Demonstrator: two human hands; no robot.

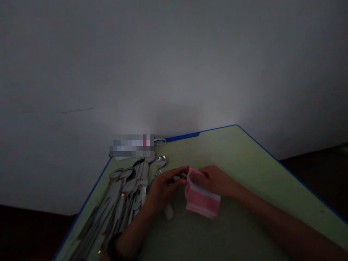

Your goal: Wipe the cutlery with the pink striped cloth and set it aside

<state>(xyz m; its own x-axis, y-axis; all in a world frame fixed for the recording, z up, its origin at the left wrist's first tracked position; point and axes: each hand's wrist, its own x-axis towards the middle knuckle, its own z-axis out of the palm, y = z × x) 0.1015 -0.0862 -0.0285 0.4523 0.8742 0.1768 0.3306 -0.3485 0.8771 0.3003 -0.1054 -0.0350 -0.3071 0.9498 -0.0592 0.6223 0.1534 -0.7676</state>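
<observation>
A pink cloth with white stripes [202, 203] hangs from my right hand [217, 181], whose fingers are closed on its upper part. Close by on the left, my left hand [165, 186] has its thumb and fingers pinched together at the cloth's upper edge. A small pale bit shows between those fingers, too dim to name. Below my left hand a white handle [169, 212] pokes out on the table. Just beyond that hand lie a spoon [161, 161] and the tines of a fork [157, 173], partly covered by it.
Several metal spoons, forks and other cutlery [119, 195] lie heaped along the table's left side. A blurred-out box-like object with a white cable [160, 140] sits at the back left. The pale green table [231, 152] has blue edging and meets a grey wall [174, 65].
</observation>
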